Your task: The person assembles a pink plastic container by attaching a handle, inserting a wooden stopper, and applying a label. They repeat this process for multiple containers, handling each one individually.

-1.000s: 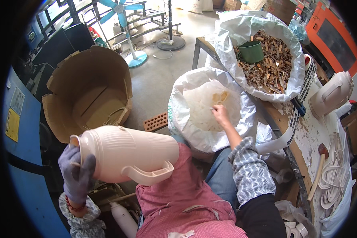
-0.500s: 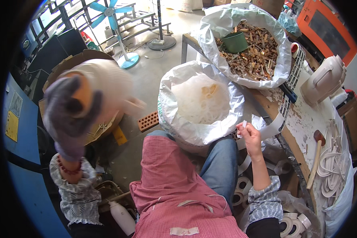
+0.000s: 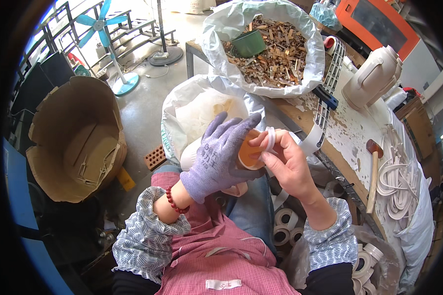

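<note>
My left hand (image 3: 216, 160), in a purple knit glove, is wrapped around a cream plastic jug (image 3: 235, 189) held over my lap, its orange mouth (image 3: 246, 156) turned toward my right. My bare right hand (image 3: 288, 164) pinches a small white ring (image 3: 269, 139) against the rim of that mouth. Most of the jug's body is hidden behind the glove. Both hands meet just in front of an open white sack (image 3: 182, 105) holding pale parts.
On the worn workbench (image 3: 349, 132) sit a sack of brown scrap pieces (image 3: 280, 54) with a green pot (image 3: 248, 43), a second cream jug (image 3: 374, 76), a hammer (image 3: 374, 172) and coiled white strips (image 3: 403, 184). A cardboard bin (image 3: 74, 137), a brick (image 3: 156, 157) and a fan (image 3: 108, 29) stand on the left.
My left hand swung the jug from my left side in over my lap. My right hand left the white sack and came to the jug's mouth with the ring.
</note>
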The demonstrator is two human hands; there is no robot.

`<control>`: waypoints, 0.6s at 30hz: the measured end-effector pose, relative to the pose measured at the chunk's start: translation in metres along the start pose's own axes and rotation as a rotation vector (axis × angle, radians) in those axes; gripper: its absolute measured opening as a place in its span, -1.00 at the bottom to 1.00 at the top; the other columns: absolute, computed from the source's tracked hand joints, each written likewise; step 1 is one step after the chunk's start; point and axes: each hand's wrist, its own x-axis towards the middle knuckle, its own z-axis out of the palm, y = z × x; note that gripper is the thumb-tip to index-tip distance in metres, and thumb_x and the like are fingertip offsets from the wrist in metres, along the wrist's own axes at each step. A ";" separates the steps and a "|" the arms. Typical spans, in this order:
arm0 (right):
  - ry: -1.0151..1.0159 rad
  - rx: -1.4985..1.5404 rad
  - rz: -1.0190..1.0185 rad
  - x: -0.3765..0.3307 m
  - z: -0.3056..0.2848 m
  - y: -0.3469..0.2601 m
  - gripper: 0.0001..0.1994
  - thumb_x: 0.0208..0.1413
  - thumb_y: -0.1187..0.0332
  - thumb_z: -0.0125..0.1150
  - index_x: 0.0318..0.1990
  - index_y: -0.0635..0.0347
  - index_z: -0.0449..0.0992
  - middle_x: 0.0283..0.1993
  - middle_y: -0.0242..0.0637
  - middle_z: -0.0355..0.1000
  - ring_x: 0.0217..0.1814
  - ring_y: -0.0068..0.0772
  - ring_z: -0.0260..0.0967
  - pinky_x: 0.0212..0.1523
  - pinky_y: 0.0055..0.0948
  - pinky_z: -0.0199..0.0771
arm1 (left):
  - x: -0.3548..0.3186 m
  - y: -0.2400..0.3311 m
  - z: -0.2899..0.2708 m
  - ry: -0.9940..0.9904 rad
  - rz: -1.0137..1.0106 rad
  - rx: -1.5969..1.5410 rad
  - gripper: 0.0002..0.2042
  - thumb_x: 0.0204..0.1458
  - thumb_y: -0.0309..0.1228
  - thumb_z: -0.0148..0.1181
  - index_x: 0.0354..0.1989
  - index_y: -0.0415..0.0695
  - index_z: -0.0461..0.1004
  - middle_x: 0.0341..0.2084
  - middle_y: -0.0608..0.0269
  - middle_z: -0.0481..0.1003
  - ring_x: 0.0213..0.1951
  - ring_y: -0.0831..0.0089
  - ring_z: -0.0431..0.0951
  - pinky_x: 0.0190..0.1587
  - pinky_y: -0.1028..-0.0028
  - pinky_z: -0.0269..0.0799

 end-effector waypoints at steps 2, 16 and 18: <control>0.022 -0.158 0.007 0.001 0.005 -0.001 -0.85 0.15 0.66 -0.06 -0.15 0.27 0.33 -0.03 -0.21 0.34 0.04 -0.34 0.41 0.02 -0.42 0.45 | -0.002 -0.006 -0.002 -0.020 0.028 -0.076 -0.11 -0.36 -0.19 0.50 0.26 -0.09 0.24 -0.01 0.16 0.45 0.09 0.14 0.42 0.30 0.05 0.12; -0.178 -1.088 -0.230 -0.004 0.021 0.010 -0.88 -0.07 0.51 0.09 -0.32 0.22 0.47 -0.30 -0.13 0.46 -0.23 -0.06 0.48 -0.23 -0.22 0.52 | -0.017 -0.011 0.004 -0.098 0.109 -0.158 -0.19 -0.44 -0.33 0.49 0.17 -0.08 0.34 -0.05 0.13 0.47 0.08 0.06 0.42 0.21 0.15 0.24; -0.227 -1.185 -0.097 -0.002 0.017 0.007 -0.88 -0.08 0.48 0.13 -0.36 0.21 0.55 -0.32 -0.10 0.50 -0.25 -0.03 0.49 -0.21 -0.23 0.51 | -0.014 -0.007 0.008 -0.138 0.128 -0.113 -0.20 -0.44 -0.33 0.50 0.15 -0.09 0.36 -0.07 0.10 0.47 0.07 0.07 0.42 0.16 0.18 0.27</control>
